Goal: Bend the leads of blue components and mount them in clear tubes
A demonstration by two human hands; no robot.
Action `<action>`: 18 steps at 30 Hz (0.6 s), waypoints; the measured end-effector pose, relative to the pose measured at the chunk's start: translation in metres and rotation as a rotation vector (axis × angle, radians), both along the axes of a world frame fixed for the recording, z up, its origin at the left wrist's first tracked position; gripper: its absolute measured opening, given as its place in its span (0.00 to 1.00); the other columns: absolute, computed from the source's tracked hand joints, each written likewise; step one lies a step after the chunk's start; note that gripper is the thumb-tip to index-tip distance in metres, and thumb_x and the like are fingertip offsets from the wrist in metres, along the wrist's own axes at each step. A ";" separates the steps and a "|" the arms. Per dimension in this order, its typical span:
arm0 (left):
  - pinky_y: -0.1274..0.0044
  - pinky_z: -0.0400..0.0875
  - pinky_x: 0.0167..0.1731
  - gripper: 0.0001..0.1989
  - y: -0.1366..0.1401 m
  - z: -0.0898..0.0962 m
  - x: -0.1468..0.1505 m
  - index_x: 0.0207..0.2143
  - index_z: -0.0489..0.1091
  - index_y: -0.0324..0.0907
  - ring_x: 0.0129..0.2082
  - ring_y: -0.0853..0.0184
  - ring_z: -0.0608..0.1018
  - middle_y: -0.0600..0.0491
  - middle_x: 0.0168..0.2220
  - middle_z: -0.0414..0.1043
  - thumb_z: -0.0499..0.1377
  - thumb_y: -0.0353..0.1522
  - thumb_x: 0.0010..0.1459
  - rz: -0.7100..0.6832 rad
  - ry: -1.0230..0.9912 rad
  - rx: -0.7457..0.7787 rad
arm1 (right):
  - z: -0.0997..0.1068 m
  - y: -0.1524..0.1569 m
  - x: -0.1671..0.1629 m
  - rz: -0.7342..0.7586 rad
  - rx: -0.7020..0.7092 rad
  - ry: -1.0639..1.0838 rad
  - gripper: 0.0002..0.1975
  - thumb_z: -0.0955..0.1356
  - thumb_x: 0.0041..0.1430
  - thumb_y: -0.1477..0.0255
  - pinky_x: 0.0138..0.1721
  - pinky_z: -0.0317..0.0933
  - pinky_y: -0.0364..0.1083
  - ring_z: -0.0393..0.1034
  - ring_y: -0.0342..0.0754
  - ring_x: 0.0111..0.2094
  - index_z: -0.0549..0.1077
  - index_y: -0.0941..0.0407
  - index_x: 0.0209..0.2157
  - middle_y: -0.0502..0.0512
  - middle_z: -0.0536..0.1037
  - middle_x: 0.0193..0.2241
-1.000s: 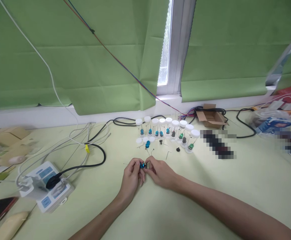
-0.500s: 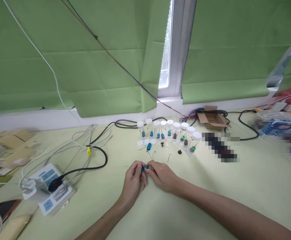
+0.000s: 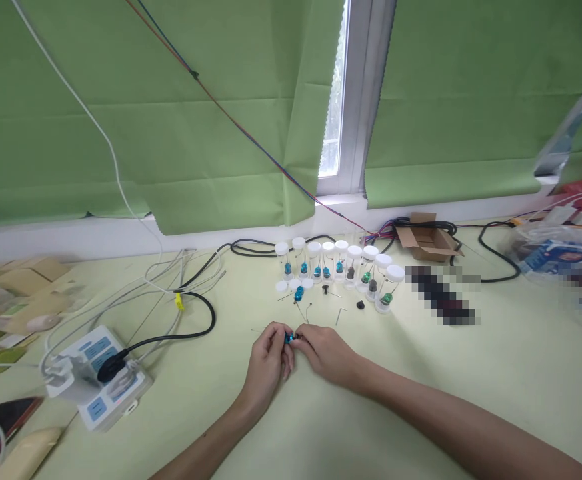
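My left hand (image 3: 267, 355) pinches a small shiny blue part (image 3: 289, 339) between thumb and fingers, just above the table. Meeting it from the right, my right hand (image 3: 331, 357) has thumb and forefinger closed at the part's dark right end, where a small black piece (image 3: 297, 336) shows. The fingers cover most of both. A thin wire sticks out left of my left hand. Beyond the hands lie another blue part (image 3: 299, 293), a hex key (image 3: 341, 316), a black knob-like piece (image 3: 361, 305) and a small black piece (image 3: 325, 290).
Several clear tubes with white lids (image 3: 395, 273) stand in a row at the back, holding blue, green and brown parts. An open cardboard box (image 3: 427, 241) sits behind them. At left are a power strip (image 3: 98, 408) and tangled cables (image 3: 211, 310); a bagged blue box (image 3: 558, 257) lies right.
Both hands stay nearly in place. The dark right end of the blue part shows slightly differently between the fingertips. The whole view has shifted very slightly.
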State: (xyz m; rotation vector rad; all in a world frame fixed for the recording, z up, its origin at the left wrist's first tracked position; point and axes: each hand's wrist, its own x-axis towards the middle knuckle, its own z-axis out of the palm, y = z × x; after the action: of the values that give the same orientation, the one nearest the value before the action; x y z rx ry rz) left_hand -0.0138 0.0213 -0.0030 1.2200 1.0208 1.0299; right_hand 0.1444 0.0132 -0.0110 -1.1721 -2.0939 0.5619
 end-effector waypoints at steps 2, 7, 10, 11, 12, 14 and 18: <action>0.84 0.55 0.13 0.16 0.000 -0.001 0.000 0.31 0.65 0.41 0.12 0.75 0.61 0.59 0.13 0.63 0.54 0.45 0.60 0.002 0.000 -0.002 | 0.001 0.001 -0.001 0.005 0.019 -0.011 0.11 0.57 0.68 0.70 0.31 0.56 0.43 0.65 0.45 0.28 0.65 0.55 0.32 0.52 0.71 0.27; 0.84 0.55 0.13 0.16 0.000 0.000 0.001 0.31 0.65 0.41 0.12 0.75 0.62 0.60 0.13 0.62 0.54 0.45 0.61 0.006 0.003 0.002 | 0.003 -0.001 -0.002 -0.007 0.001 0.025 0.07 0.59 0.67 0.70 0.30 0.56 0.42 0.65 0.45 0.28 0.66 0.56 0.37 0.51 0.71 0.27; 0.84 0.55 0.12 0.16 0.000 0.001 0.001 0.30 0.65 0.41 0.12 0.75 0.62 0.60 0.13 0.62 0.53 0.45 0.61 0.004 0.005 -0.002 | 0.002 -0.003 -0.001 0.002 -0.040 0.059 0.09 0.62 0.64 0.71 0.30 0.56 0.42 0.66 0.45 0.27 0.62 0.56 0.46 0.49 0.71 0.26; 0.84 0.55 0.12 0.16 0.000 0.001 0.001 0.30 0.65 0.41 0.12 0.75 0.61 0.60 0.13 0.62 0.53 0.44 0.61 -0.001 0.007 -0.003 | 0.002 -0.003 0.000 0.010 -0.045 0.064 0.10 0.62 0.64 0.72 0.30 0.56 0.42 0.66 0.45 0.27 0.61 0.56 0.46 0.48 0.71 0.26; 0.84 0.55 0.12 0.16 0.000 0.001 0.001 0.31 0.65 0.41 0.12 0.75 0.61 0.60 0.13 0.62 0.52 0.44 0.62 -0.005 0.009 -0.002 | 0.001 -0.002 0.000 0.017 -0.045 0.065 0.09 0.62 0.64 0.73 0.30 0.56 0.42 0.66 0.45 0.27 0.61 0.56 0.45 0.48 0.71 0.26; 0.84 0.55 0.12 0.16 0.000 0.000 0.000 0.30 0.64 0.41 0.12 0.75 0.61 0.60 0.13 0.63 0.52 0.44 0.62 -0.009 0.016 0.004 | 0.000 -0.002 0.001 0.034 -0.041 0.060 0.06 0.61 0.64 0.73 0.30 0.57 0.42 0.67 0.45 0.28 0.61 0.55 0.43 0.49 0.72 0.26; 0.84 0.55 0.12 0.16 0.000 -0.001 0.000 0.31 0.65 0.41 0.12 0.75 0.61 0.60 0.13 0.62 0.52 0.44 0.62 -0.003 0.028 0.008 | -0.001 -0.001 0.001 0.030 -0.008 0.015 0.04 0.59 0.66 0.72 0.31 0.56 0.42 0.66 0.46 0.29 0.63 0.55 0.37 0.52 0.72 0.29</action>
State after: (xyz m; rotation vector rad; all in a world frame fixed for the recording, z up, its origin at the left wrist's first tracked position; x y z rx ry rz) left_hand -0.0135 0.0215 -0.0042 1.2452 1.0369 1.0181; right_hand 0.1450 0.0127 -0.0124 -1.1392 -2.1019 0.5920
